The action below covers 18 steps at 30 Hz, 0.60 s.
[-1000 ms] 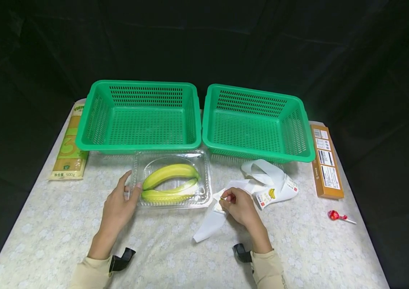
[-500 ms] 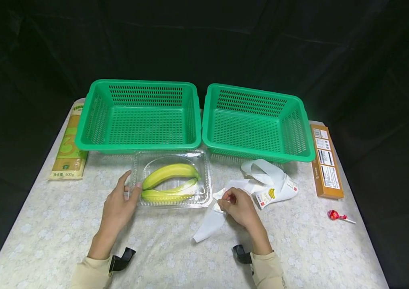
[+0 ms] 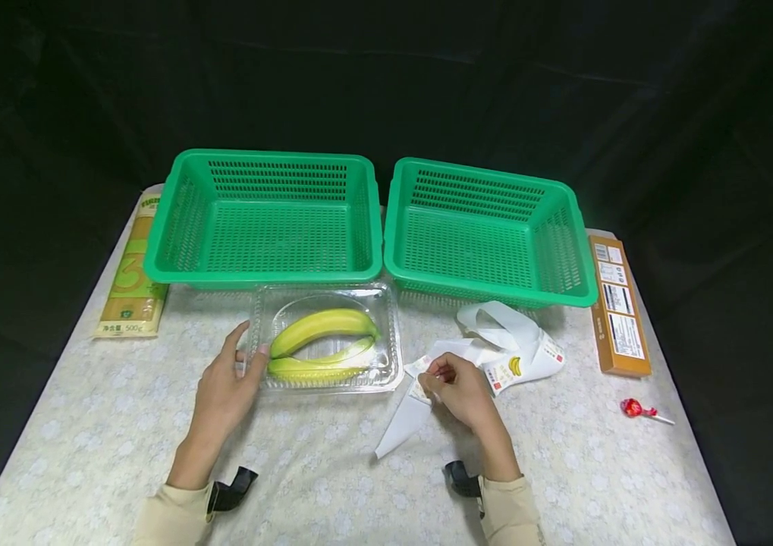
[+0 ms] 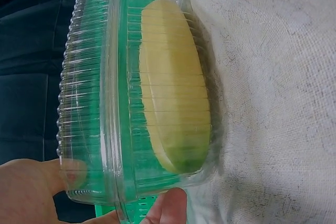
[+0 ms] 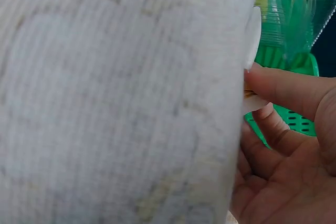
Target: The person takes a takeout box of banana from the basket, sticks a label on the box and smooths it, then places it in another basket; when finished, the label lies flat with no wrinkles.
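A clear plastic clamshell box (image 3: 395, 334) stands on the patterned cloth, with two bananas (image 3: 321, 326) inside. My left hand (image 3: 222, 390) grips the box's left end; in the left wrist view the thumb (image 4: 173, 205) lies at its lower corner. To the right of the box, a white strip (image 3: 405, 426) with small printed patches lies folded on the cloth. My right hand (image 3: 463, 390) pinches the strip's printed part between thumb and fingertips, and partly hides it. Its looped end (image 3: 529, 368) carries a banana print.
Two green baskets (image 3: 270, 279) (image 3: 488, 292) stand side by side behind the box. A yellow pasta packet (image 3: 130, 296) lies at the left, an orange box (image 3: 618, 318) at the right. Near that box lies a red lollipop (image 3: 632, 408).
My right hand has shifted slightly right, and the near tip of the white strip has moved right and narrowed. The left hand and the clamshell box have stayed put.
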Each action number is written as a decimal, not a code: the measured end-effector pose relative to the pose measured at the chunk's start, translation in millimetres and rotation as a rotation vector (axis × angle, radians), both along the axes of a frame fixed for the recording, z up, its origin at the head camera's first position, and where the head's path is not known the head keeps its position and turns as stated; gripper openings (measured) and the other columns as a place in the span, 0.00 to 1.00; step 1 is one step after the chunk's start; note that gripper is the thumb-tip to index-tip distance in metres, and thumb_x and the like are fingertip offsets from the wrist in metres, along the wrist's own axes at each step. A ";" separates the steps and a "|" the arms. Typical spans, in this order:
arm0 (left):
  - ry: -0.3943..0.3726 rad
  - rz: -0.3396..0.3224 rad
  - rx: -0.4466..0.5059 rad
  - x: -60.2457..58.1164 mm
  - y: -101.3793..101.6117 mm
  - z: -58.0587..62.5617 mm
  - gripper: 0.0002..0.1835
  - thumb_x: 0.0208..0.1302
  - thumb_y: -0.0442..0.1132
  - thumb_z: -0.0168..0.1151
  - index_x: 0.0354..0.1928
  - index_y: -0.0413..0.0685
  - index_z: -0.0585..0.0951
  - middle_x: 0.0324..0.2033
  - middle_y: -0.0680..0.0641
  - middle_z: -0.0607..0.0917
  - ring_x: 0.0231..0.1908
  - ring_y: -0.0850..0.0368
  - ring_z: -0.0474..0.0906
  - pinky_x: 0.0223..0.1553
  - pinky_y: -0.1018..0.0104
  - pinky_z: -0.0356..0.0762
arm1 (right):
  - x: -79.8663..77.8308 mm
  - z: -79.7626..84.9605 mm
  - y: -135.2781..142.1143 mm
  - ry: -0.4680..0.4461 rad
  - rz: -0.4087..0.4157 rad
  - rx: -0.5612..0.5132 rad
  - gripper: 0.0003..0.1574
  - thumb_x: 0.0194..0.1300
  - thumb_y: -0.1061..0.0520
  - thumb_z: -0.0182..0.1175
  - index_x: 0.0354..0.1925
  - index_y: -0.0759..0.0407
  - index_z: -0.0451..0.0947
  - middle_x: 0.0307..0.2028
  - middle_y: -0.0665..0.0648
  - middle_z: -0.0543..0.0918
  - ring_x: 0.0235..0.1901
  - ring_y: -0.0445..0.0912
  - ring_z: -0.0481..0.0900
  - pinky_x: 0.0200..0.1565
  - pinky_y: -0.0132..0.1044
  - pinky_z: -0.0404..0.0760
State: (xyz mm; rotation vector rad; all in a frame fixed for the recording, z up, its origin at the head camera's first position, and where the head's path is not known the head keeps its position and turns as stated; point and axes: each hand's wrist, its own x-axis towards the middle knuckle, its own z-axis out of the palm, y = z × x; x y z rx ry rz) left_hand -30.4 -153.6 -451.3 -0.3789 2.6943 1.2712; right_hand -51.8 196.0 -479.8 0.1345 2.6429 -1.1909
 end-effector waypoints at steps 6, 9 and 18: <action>0.003 -0.004 0.005 -0.6 -0.3 -0.1 0.36 0.75 0.60 0.47 0.78 0.54 0.58 0.50 0.34 0.82 0.33 0.48 0.76 0.32 0.63 0.69 | 0.9 2.4 0.6 -0.022 -0.002 0.001 0.07 0.63 0.57 0.68 0.33 0.58 0.80 0.27 0.54 0.83 0.27 0.41 0.74 0.30 0.31 0.71; 0.005 -0.005 0.007 -0.5 -0.4 0.1 0.35 0.75 0.60 0.47 0.78 0.54 0.58 0.50 0.35 0.82 0.33 0.48 0.76 0.31 0.63 0.69 | 2.1 3.7 0.3 -0.023 0.002 -0.015 0.07 0.63 0.57 0.68 0.33 0.58 0.79 0.25 0.53 0.83 0.26 0.41 0.73 0.28 0.30 0.70; -0.008 -0.014 0.004 -0.6 -1.3 0.2 0.36 0.75 0.61 0.46 0.79 0.55 0.57 0.53 0.34 0.82 0.36 0.47 0.77 0.34 0.62 0.70 | 4.1 2.4 1.2 -0.021 0.037 -0.036 0.08 0.66 0.57 0.67 0.36 0.60 0.78 0.28 0.54 0.85 0.28 0.41 0.74 0.30 0.30 0.71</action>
